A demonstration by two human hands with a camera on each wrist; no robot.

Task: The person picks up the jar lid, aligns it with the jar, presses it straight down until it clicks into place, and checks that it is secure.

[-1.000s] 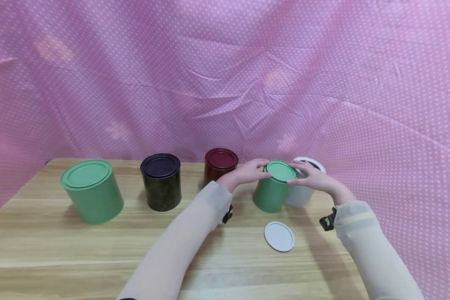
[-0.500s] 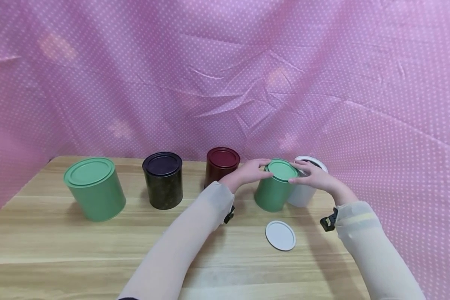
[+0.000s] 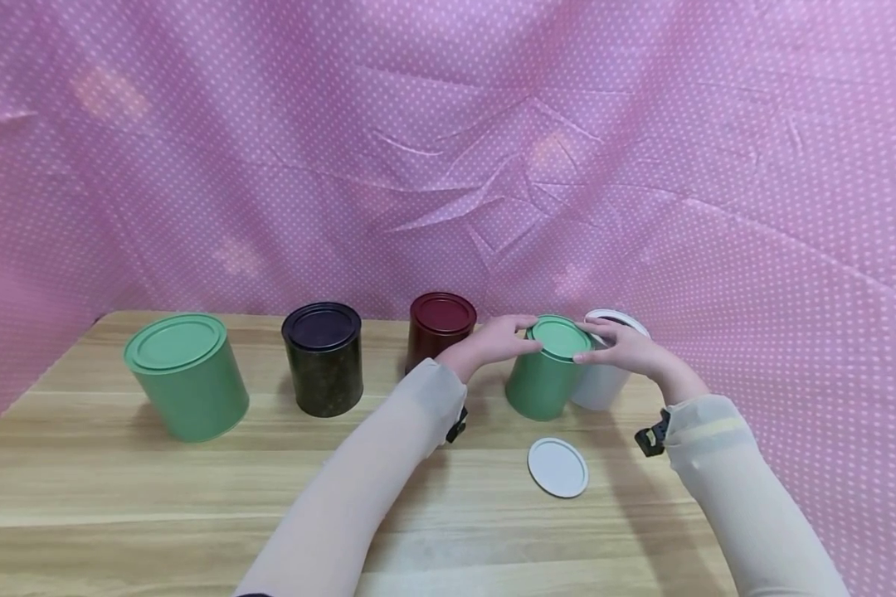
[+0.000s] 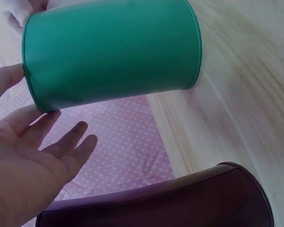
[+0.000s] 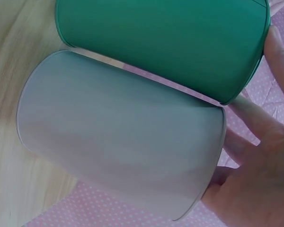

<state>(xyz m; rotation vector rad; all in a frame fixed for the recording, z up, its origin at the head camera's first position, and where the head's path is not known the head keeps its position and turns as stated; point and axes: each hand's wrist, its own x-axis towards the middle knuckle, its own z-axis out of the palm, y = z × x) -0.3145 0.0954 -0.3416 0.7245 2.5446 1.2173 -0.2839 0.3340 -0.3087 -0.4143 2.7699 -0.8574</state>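
A green can stands upright with its green lid on top. My left hand holds the lid's edge from the left, thumb and index finger spread along the rim. In the left wrist view its other fingers reach out past the can. From the opposite side my right hand holds the same rim between thumb and forefinger. Its remaining fingers lie by the top of a white can, which leans close beside the green one. The white can's top is partly covered by that hand in the head view.
On the table in front of the green can lies a round white lid. Leftward stand a dark red can, a black can and a larger green can, all lidded. Pink dotted cloth hangs behind the wooden table.
The head view shifts very slightly. Both hands stay at the green can's rim, and the cans and the white lid keep their places.
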